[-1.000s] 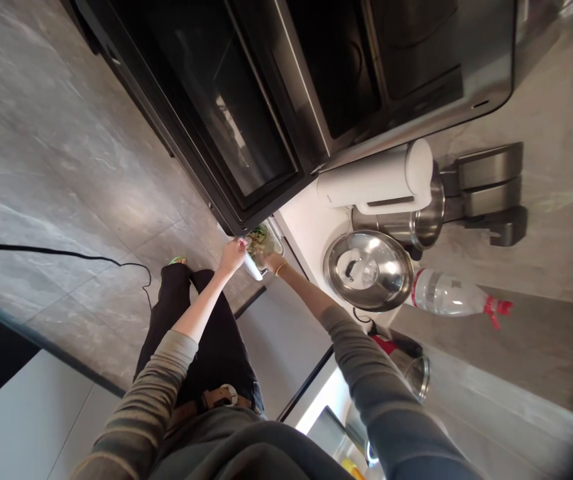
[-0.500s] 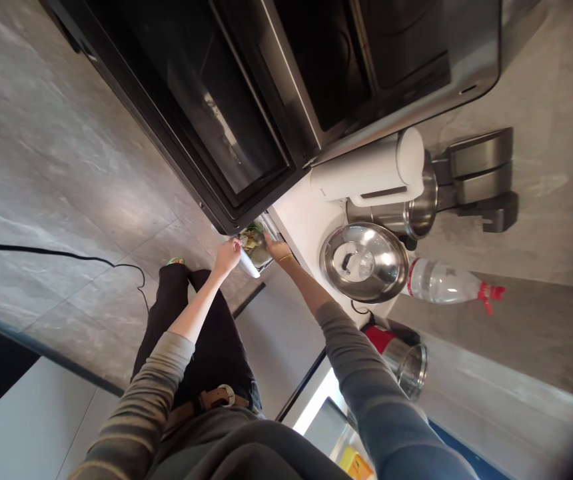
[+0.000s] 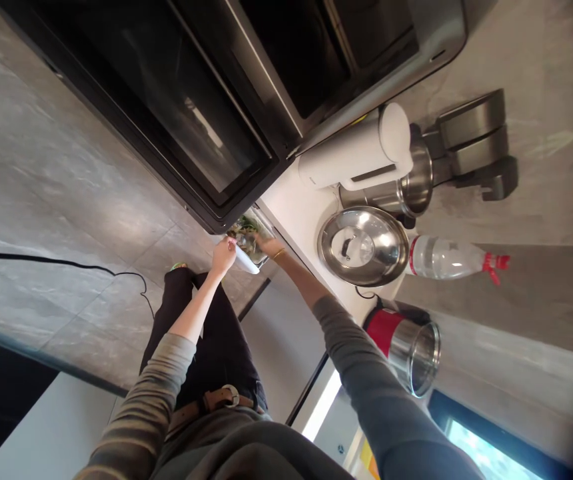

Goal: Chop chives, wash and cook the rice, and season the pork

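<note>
Food container (image 3: 249, 239) w/ greens sits at worktop (image 3: 300, 220) edge by oven door (image 3: 176, 127), long axis along edge. Left hand (image 3: 224, 254) fingers closed on white lid (image 3: 245, 262); right hand (image 3: 265, 245) grips container's far side.

Clear container (image 3: 249, 235) of green and pale food scraps, small in view, lying at the edge of the white counter (image 3: 306, 213) just under the corner of the open dark oven door (image 3: 166, 120). Tilted slightly, with a white lid or sheet (image 3: 245, 261) jutting from its near side. Gripped on one side by the left hand (image 3: 223, 255) and on the other by the right hand (image 3: 266, 245); contents too small to name.
</note>
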Tool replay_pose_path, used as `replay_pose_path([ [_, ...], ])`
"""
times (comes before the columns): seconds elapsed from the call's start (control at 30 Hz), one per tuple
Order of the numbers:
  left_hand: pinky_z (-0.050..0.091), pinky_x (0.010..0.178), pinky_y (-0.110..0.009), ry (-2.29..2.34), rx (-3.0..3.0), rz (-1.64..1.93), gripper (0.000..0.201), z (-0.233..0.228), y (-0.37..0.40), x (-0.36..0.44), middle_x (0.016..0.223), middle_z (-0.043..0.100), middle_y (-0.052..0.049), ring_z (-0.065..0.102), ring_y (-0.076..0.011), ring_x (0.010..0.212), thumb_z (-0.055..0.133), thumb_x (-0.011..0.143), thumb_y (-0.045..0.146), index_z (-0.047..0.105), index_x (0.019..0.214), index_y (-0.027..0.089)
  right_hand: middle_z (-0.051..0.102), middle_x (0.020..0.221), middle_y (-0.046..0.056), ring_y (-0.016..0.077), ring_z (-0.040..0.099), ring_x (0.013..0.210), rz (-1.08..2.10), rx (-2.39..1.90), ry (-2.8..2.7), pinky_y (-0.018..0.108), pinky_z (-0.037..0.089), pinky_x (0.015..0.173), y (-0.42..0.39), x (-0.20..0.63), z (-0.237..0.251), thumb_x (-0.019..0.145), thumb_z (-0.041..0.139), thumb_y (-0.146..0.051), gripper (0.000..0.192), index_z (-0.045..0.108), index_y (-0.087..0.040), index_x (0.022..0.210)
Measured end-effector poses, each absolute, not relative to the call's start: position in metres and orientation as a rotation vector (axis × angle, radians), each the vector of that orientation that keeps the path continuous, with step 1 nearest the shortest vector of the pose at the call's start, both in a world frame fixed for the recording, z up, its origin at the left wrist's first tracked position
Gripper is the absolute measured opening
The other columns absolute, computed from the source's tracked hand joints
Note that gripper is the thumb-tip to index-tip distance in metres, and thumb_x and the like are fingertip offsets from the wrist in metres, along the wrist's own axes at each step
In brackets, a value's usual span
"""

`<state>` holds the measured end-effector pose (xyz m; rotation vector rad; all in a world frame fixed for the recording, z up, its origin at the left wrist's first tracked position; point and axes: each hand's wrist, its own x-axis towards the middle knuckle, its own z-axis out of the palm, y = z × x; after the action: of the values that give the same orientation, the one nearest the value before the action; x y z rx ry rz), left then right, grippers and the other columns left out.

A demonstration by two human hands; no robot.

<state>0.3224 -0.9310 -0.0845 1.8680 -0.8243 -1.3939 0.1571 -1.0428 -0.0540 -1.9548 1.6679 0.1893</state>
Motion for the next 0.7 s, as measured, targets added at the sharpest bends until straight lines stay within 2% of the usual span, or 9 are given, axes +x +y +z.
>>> replay_pose_path([
  [0.07, 0.051, 0.091, -0.032, -0.826, 1.861, -1.396, 0.029, -0.078, -0.933, 0.323, 0.102, 0.075, -0.012, 0.069, -0.0209, 0.095, 0.043, 0.088, 0.009, 0.068, 0.102, 0.014, 0.067, 0.063, 0.003, 0.0129, 0.065, 0.067, 0.206, -1.970, 1.708, 0.021, 0.051, 0.075, -1.049, 0.154, -0.040, 0.086, 0.052, -0.012, 0.041, 0.064, -0.003, 0.125],
  [0.13, 0.051, 0.095, -0.033, -0.815, 1.837, -1.386, 0.030, -0.066, -0.936, 0.320, 0.106, 0.074, -0.013, 0.069, -0.0218, 0.101, 0.045, 0.090, 0.012, 0.067, 0.110, 0.013, 0.069, 0.068, 0.002, 0.0151, 0.066, 0.070, 0.070, -1.928, 1.767, 0.024, 0.053, 0.076, -1.044, 0.147, -0.023, 0.086, 0.053, -0.016, 0.050, 0.058, -0.009, 0.135],
  [0.2, 0.049, 0.099, -0.033, -0.813, 1.777, -1.361, 0.031, -0.052, -0.941, 0.315, 0.114, 0.073, -0.013, 0.067, -0.0215, 0.109, 0.046, 0.093, 0.017, 0.065, 0.118, 0.014, 0.066, 0.063, -0.002, 0.0145, 0.065, 0.062, -0.224, -1.750, 1.824, 0.024, 0.055, 0.069, -1.027, 0.139, -0.006, 0.089, 0.050, -0.023, 0.055, 0.051, -0.011, 0.143],
  [0.3, 0.045, 0.104, -0.031, -0.860, 1.635, -1.331, 0.033, -0.027, -0.950, 0.301, 0.128, 0.068, -0.011, 0.062, -0.0194, 0.118, 0.044, 0.096, 0.023, 0.063, 0.124, 0.017, 0.058, 0.051, -0.007, 0.0133, 0.059, 0.047, -0.698, -1.350, 1.826, 0.023, 0.053, 0.052, -0.993, 0.129, 0.016, 0.089, 0.049, -0.035, 0.065, 0.042, -0.006, 0.147],
  [0.4, 0.047, 0.101, -0.029, -0.929, 1.520, -1.345, 0.036, -0.001, -0.958, 0.281, 0.126, 0.068, -0.011, 0.064, -0.0177, 0.115, 0.040, 0.098, 0.024, 0.061, 0.127, 0.017, 0.056, 0.047, -0.009, 0.0129, 0.058, 0.044, -1.010, -1.098, 1.769, 0.022, 0.051, 0.046, -0.961, 0.115, 0.036, 0.084, 0.056, -0.041, 0.073, 0.042, -0.005, 0.146],
  [0.57, 0.051, 0.092, -0.027, -1.247, 1.317, -1.448, 0.032, 0.044, -0.955, 0.221, 0.115, 0.072, -0.009, 0.067, -0.0169, 0.104, 0.041, 0.097, 0.026, 0.065, 0.116, 0.017, 0.057, 0.049, -0.008, 0.0118, 0.058, 0.043, -1.432, -0.835, 1.782, 0.021, 0.050, 0.044, -0.892, 0.064, 0.066, 0.080, 0.062, -0.045, 0.069, 0.051, -0.010, 0.139],
  [0.7, 0.051, 0.092, -0.027, -1.680, 1.052, -1.567, 0.027, 0.080, -0.912, 0.130, 0.113, 0.073, -0.008, 0.068, -0.0166, 0.103, 0.045, 0.095, 0.023, 0.069, 0.105, 0.017, 0.060, 0.052, -0.006, 0.0119, 0.060, 0.045, -1.756, -0.429, 1.953, 0.021, 0.051, 0.044, -0.796, -0.009, 0.080, 0.082, 0.063, -0.039, 0.059, 0.054, -0.010, 0.132],
])
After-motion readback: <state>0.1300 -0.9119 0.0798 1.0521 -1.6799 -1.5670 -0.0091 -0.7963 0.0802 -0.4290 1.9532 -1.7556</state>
